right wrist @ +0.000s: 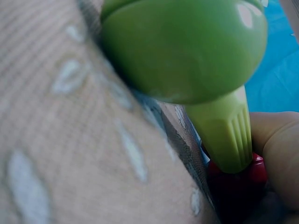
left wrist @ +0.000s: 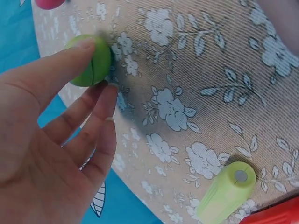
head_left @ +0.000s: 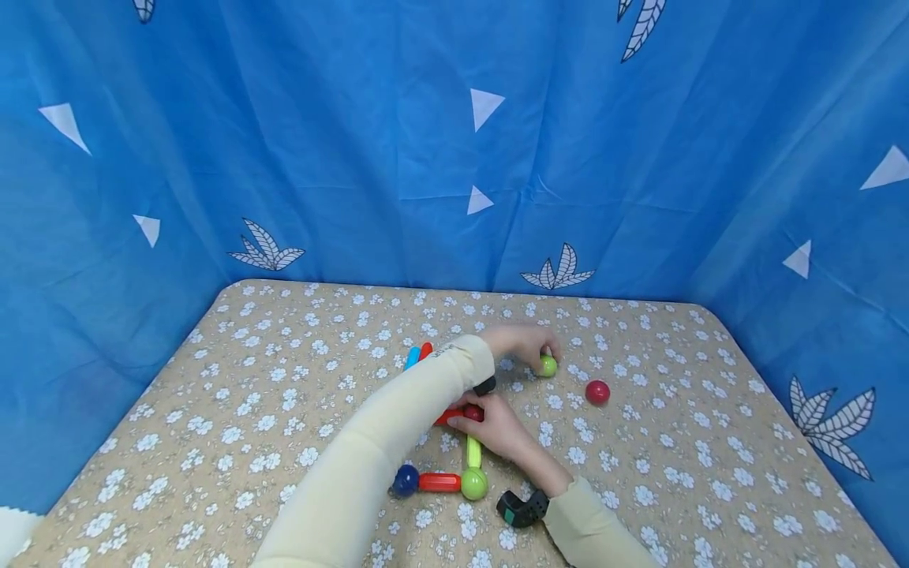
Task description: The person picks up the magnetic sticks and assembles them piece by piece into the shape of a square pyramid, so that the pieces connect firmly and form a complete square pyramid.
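My left hand point(head_left: 529, 345) reaches across the right forearm's side and pinches a green ball point(left wrist: 102, 60) between thumb and fingers, at the tabletop. Lower down, my right hand point(head_left: 500, 428) holds a dark red ball point(head_left: 473, 412), its thumb and fingers around it. A red stick point(head_left: 446, 417) meets that ball on the left. From the ball a yellow-green stick point(head_left: 473, 452) runs toward me to a second green ball point(head_left: 474, 483). Another red stick point(head_left: 439, 483) joins this one to a dark blue ball point(head_left: 405, 480). The left sleeve hides part of the pieces.
A loose red ball point(head_left: 597, 392) lies right of the left hand. Beyond the left forearm, a blue stick point(head_left: 412, 357) and a red stick point(head_left: 426, 350) show. Another yellow-green stick point(left wrist: 226, 191) lies nearby. Blue curtains point(head_left: 440, 158) surround the flowered tablecloth point(head_left: 270, 379).
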A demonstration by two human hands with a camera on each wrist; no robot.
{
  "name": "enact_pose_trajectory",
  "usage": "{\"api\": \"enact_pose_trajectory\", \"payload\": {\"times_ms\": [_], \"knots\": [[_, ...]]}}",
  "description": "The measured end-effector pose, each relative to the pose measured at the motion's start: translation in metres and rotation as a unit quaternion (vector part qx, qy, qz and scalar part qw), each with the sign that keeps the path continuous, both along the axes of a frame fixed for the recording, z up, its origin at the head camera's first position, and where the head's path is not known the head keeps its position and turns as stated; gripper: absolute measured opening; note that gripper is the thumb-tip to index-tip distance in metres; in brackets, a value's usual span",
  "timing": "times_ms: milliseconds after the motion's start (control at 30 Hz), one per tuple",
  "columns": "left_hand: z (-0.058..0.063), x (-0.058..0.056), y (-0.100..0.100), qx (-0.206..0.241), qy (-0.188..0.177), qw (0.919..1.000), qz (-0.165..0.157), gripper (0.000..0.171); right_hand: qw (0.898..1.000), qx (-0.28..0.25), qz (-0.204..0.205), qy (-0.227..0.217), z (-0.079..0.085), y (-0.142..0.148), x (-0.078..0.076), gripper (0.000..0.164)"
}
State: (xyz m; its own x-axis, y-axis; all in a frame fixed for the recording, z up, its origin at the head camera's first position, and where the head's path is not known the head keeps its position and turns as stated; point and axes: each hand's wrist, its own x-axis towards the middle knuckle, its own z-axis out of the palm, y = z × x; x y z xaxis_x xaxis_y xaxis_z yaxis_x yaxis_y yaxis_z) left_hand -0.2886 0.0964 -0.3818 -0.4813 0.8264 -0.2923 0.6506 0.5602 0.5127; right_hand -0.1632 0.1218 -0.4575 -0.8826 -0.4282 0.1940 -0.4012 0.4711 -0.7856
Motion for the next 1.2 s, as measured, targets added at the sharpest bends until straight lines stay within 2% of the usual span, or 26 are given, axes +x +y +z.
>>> {"api": "enact_pose_trajectory", "payload": {"times_ms": [167,267,400,467,567,733,933,1067,1200], "knots": [[0.0,0.001,-0.001,0.004,0.035,0.9993,0.013,0.016,1.0,-0.009,0.013,-0.007,-0.003,0.0,0.0,0.013],[0.001,0.001,-0.003,0.001,0.052,0.9984,0.022,0.021,1.0,-0.021,0.009,-0.014,-0.003,0.001,-0.001,0.013],[-0.003,0.0,-0.006,-0.031,0.077,0.9966,-0.006,0.03,1.0,-0.019,-0.001,-0.012,-0.002,0.001,-0.002,0.009],[-0.005,0.0,-0.007,-0.039,0.083,0.9956,-0.014,0.028,1.0,-0.014,-0.001,-0.013,-0.002,0.001,-0.002,0.008],[-0.007,-0.001,-0.011,-0.034,0.071,0.9969,-0.001,0.026,1.0,-0.007,-0.006,-0.026,-0.001,0.001,-0.001,0.01],[-0.002,0.0,-0.021,0.024,0.013,0.9993,0.027,0.029,0.999,-0.009,-0.014,-0.037,-0.001,0.0,0.001,0.012],[0.013,0.002,-0.04,0.099,0.001,0.9934,0.058,0.033,0.999,-0.026,-0.008,-0.03,-0.002,0.001,0.002,0.013],[0.018,0.005,-0.064,0.172,-0.005,0.9823,0.074,0.032,0.999,-0.024,-0.004,-0.034,-0.001,0.001,0.002,0.012],[0.017,0.015,-0.096,0.23,-0.022,0.9663,0.113,0.031,0.999,-0.012,-0.01,-0.041,-0.001,0.0,0.002,0.011]]}}
